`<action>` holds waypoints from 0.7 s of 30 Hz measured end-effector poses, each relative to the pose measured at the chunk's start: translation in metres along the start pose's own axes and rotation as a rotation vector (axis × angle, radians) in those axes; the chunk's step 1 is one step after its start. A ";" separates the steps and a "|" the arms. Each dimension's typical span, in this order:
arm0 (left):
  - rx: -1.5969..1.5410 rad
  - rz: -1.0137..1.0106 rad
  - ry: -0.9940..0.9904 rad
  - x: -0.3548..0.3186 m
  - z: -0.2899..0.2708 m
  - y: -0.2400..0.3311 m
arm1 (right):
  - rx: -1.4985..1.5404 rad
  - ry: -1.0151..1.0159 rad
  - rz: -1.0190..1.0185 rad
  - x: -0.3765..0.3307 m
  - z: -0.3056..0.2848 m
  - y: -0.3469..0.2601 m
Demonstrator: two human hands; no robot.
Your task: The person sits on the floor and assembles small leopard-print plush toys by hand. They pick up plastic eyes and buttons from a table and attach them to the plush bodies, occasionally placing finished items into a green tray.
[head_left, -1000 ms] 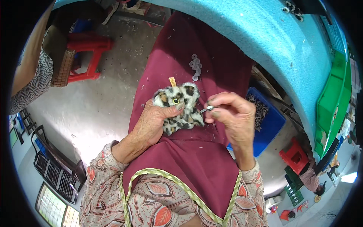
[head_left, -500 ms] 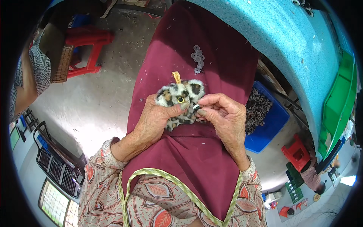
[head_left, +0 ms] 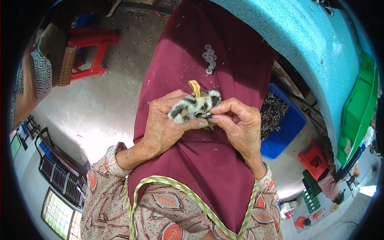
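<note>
My left hand (head_left: 162, 128) cups a small furry spotted toy (head_left: 192, 107), white, black and tan, with a yellow loop (head_left: 195, 87) sticking up from it. My right hand (head_left: 240, 126) pinches a small dark part against the toy's right side; whether it also holds a tool is hidden by the fingers. Both hands rest over the maroon apron (head_left: 204, 160) on my lap. Several small grey washers (head_left: 209, 58) lie on the apron farther out.
A turquoise table edge (head_left: 304, 52) curves at the upper right. A blue bin (head_left: 286, 128) of spotted fabric sits at the right, with small red stools (head_left: 90, 46) (head_left: 316, 160) around. Another person's sleeve (head_left: 30, 80) shows at the left. Green crates (head_left: 358, 108) stand far right.
Both hands have closed in tighter around the toy, covering more of it. My right fingers have moved in against the toy's side.
</note>
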State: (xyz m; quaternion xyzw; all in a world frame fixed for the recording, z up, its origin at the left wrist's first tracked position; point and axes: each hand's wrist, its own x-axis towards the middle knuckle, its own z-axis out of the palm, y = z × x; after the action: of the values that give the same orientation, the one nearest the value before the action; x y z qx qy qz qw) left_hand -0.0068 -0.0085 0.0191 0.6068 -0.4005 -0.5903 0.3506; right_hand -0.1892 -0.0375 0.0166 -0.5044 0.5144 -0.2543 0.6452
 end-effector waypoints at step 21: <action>-0.125 -0.258 -0.358 -0.005 -0.008 -0.005 | 0.430 -0.248 0.105 0.008 -0.008 0.037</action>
State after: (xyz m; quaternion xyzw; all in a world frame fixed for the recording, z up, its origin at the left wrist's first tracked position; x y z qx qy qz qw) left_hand 0.0021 -0.0022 0.0169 0.5158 -0.3378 -0.7522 0.2326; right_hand -0.2005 -0.0345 -0.0199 -0.3556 0.3906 -0.2602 0.8083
